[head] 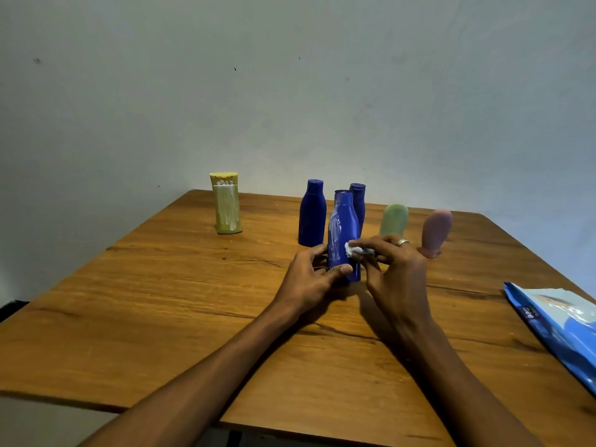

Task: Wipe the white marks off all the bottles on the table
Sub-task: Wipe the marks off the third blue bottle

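Observation:
A blue bottle [343, 232] stands upright at the table's middle, faint white streaks on its front. My left hand [309, 279] grips its lower part, thumb across the base. My right hand [392, 269] presses a small white wipe [353, 250] against the bottle's right side. Two more blue bottles [312, 214] [358, 201] stand just behind it. A yellow bottle [226, 204] with thick white smears stands far left. A green bottle [394, 219] and a pink bottle [436, 232] stand to the right, behind my right hand.
The wooden table [161, 301] ends at a grey wall behind the bottles. A blue wipes pack [561, 324] lies at the right edge. Cracks run across the tabletop near my forearms.

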The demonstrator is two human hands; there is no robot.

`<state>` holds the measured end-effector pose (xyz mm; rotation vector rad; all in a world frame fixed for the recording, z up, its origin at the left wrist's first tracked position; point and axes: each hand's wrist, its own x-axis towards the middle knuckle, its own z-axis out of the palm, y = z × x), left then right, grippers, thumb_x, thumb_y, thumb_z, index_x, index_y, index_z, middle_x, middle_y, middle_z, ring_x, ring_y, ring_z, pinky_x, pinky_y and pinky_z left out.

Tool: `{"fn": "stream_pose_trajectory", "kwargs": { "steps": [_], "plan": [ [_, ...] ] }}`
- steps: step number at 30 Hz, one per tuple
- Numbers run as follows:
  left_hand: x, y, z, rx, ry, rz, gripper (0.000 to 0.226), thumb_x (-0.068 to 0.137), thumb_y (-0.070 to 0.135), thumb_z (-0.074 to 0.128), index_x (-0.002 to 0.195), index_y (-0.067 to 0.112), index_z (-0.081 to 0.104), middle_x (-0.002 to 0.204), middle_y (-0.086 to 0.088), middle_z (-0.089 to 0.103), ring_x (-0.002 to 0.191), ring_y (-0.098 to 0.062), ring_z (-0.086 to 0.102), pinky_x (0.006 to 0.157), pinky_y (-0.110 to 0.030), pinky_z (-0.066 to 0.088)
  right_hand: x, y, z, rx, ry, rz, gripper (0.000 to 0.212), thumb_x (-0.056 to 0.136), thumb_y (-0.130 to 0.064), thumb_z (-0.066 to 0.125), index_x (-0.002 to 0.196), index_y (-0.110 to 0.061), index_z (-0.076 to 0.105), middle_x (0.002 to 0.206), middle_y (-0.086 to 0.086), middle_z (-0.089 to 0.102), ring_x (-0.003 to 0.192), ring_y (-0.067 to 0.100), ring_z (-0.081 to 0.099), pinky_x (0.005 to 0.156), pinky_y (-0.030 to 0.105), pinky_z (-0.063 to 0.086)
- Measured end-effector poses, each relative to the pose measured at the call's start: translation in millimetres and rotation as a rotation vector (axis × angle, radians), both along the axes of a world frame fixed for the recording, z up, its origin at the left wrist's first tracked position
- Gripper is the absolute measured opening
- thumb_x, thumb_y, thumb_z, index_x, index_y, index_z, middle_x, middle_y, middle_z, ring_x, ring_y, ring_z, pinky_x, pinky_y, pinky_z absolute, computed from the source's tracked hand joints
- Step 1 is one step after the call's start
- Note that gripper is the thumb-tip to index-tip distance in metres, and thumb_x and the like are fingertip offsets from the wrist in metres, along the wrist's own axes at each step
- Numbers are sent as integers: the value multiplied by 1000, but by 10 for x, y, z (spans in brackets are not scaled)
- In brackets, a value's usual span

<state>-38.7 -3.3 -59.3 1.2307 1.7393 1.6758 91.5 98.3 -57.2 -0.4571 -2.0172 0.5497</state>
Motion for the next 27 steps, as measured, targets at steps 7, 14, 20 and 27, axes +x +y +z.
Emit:
{"fn": "stream_pose_trajectory", "kwargs": {
  "steps": [7, 14, 20, 27],
  "plan": [
    [-57, -41, 23, 56, -76, 58, 28, 92, 13, 72, 110, 31, 60, 106, 15, 66, 88, 18, 65, 72, -10, 53, 0, -104, -10, -132, -111, 152, 25, 84, -17, 79, 109, -24, 79, 109, -8, 64, 102, 2, 64, 83, 18, 58],
    [-73, -28, 24, 92, -93, 83, 31, 92, 16, 71, 109, 39, 57, 115, 10, 67, 105, 1, 67, 82, -19, 57, 10, -68, -5, -140, -106, 107, 29, 85, -4, 77, 108, -22, 78, 112, -5, 68, 104, 6, 66, 84, 13, 56],
    [-69, -43, 36, 110, -102, 114, 44, 91, 21, 72, 133, 18, 59, 126, -1, 69, 107, -4, 69, 87, -24, 59, -23, -117, -48, -138, -53, 49, 27, 89, -6, 75, 109, -23, 72, 107, -9, 70, 100, 2, 67, 82, 23, 61],
    [-63, -41, 41, 125, -144, 93, 29, 93, 17, 69, 118, 29, 61, 122, 1, 70, 107, -9, 71, 87, -29, 61, -24, -234, -35, -92, -94, 164, 24, 87, -26, 83, 108, -27, 73, 101, -12, 70, 94, -1, 68, 78, 17, 58]
  ]
}}
